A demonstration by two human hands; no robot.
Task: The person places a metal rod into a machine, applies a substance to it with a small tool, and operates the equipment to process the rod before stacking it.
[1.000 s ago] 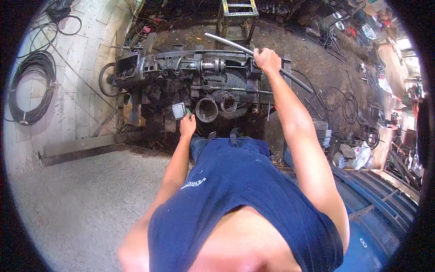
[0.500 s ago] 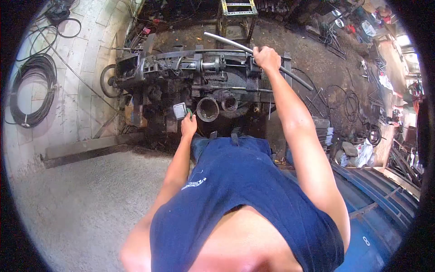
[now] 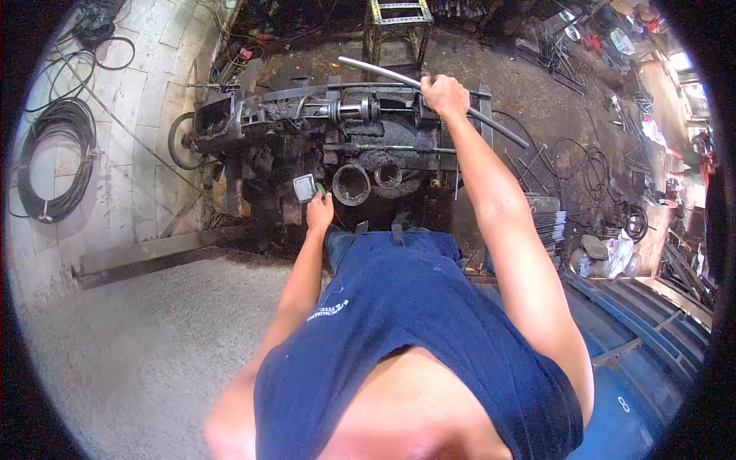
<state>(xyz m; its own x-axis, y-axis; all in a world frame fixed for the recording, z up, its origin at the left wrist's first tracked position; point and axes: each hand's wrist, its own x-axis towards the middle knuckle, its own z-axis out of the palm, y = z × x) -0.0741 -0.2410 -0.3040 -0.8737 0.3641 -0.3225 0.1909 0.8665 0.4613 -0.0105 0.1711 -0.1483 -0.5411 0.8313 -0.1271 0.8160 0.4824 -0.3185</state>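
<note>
My right hand [image 3: 446,96] is wrapped around a long grey metal rod [image 3: 494,129] near its middle. The rod slants over the far right part of a dark, greasy machine [image 3: 284,111], its left end pointing away from me. Lower and to the left, my left hand [image 3: 320,210] has its fingers closed about a small green handle [image 3: 320,188], only partly visible. Beside that handle sits a pale square box-like piece [image 3: 304,188]. Two round open cups [image 3: 352,185] stand just right of my left hand, on the near side of the machine.
A yellow-edged metal stand [image 3: 400,23] is behind the machine. Coiled cable [image 3: 57,157] lies on pale tiles at left. Stacked rods [image 3: 550,226], a white bag [image 3: 617,257] and blue metal panels [image 3: 613,368] are at right. Loose wire [image 3: 586,165] lies on the dark floor.
My right hand and the rod have shifted slightly to the left, and the rod lies at a slightly flatter slant. My left hand stays at the green handle.
</note>
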